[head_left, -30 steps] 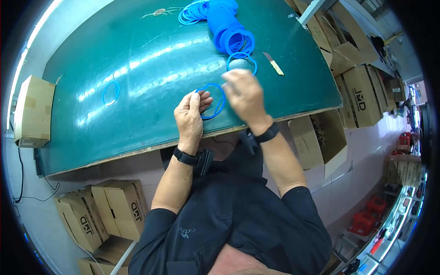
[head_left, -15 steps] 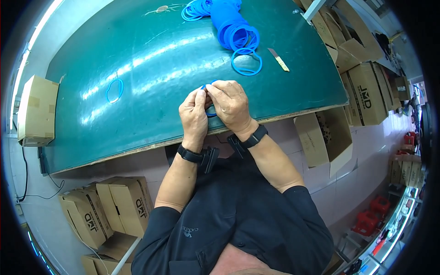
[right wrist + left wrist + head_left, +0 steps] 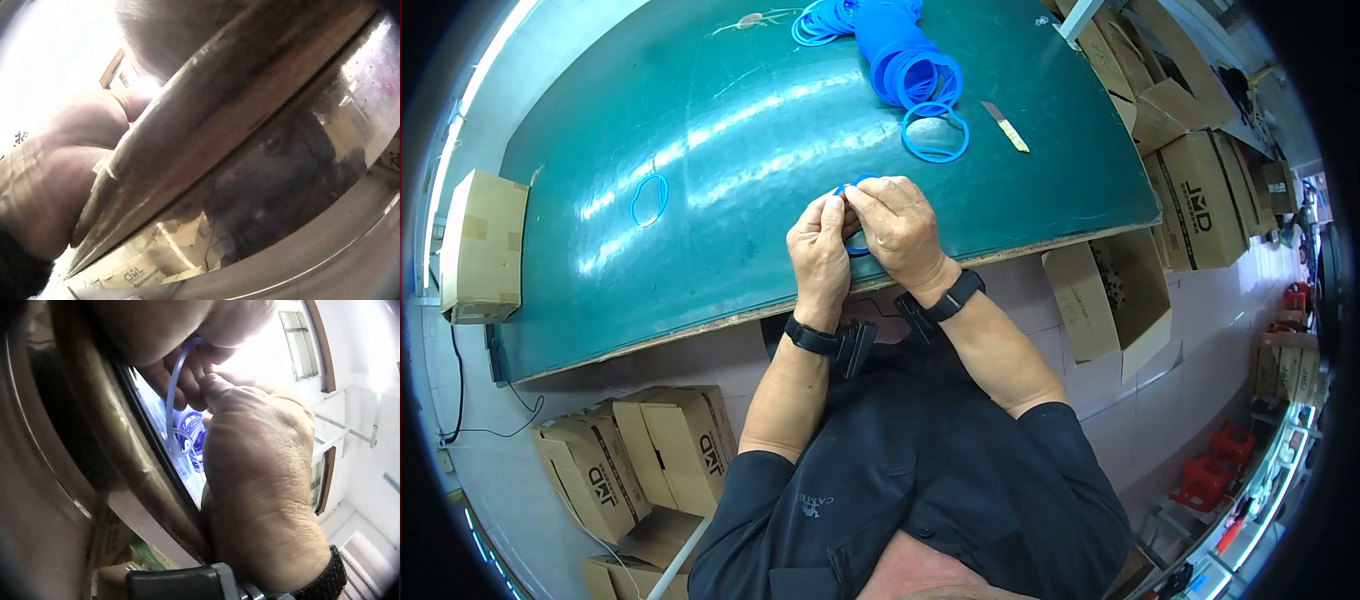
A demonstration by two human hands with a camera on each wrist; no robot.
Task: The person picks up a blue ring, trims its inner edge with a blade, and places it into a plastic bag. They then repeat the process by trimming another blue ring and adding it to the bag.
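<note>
Close to the table's front edge, both hands meet at a thin blue ring (image 3: 170,415), a flexible loop mostly covered by fingers in the head view. My left hand (image 3: 820,250) pinches it between thumb and fingers. My right hand (image 3: 897,228) pinches the loop right beside the left fingertips. In the left wrist view the ring hangs down below the fingers. The exact spot where the fingertips meet is hidden. The right wrist view is mostly filled by the table edge (image 3: 187,119), with the ring out of sight.
On the green table (image 3: 750,240) lie a stack of blue rings (image 3: 890,40), a loose ring (image 3: 937,160) before it and another ring (image 3: 635,205) at left. A knife (image 3: 1008,130) lies right of the stack. Cartons stand around, including an open box (image 3: 1083,305) under the right edge.
A second ago my right hand was apart from the left, blurred near the loose ring. It has come left and down to the held ring. Over the last half second the hands barely moved.
</note>
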